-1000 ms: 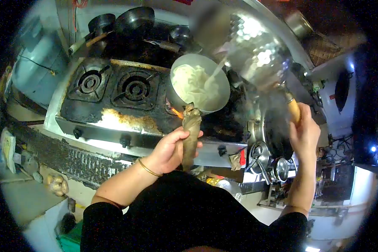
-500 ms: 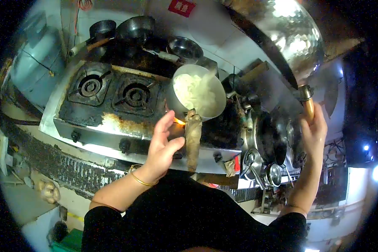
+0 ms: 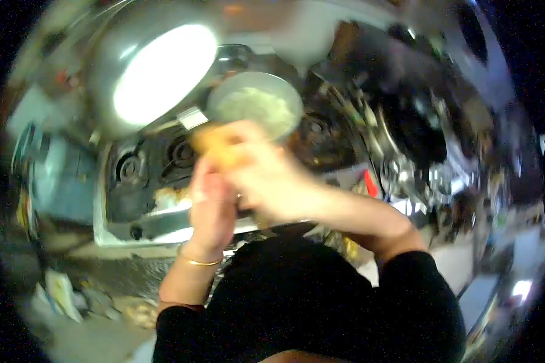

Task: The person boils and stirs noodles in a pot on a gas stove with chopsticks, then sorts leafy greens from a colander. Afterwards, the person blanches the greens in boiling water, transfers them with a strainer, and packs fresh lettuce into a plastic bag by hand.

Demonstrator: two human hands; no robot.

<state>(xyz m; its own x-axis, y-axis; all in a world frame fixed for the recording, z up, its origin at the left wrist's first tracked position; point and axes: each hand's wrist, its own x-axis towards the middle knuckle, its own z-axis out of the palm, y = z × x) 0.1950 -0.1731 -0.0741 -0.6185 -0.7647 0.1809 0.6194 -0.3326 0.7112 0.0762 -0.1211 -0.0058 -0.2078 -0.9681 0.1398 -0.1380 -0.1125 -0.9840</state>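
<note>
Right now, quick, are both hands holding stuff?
Left hand: by the yellow handle; grip too blurred to tell.
Right hand: closed on that handle of the shiny pan.

Two hands (image 3: 263, 172), one shiny pan (image 3: 163, 75) at half past ten, one pot (image 3: 260, 80) at twelve, three burners (image 3: 128, 168) showing: two at nine, one at one.

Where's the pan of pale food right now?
In the head view, the pan of pale food is on the stove, upper centre, just beyond the right hand, with the shiny wok to its left.
</note>
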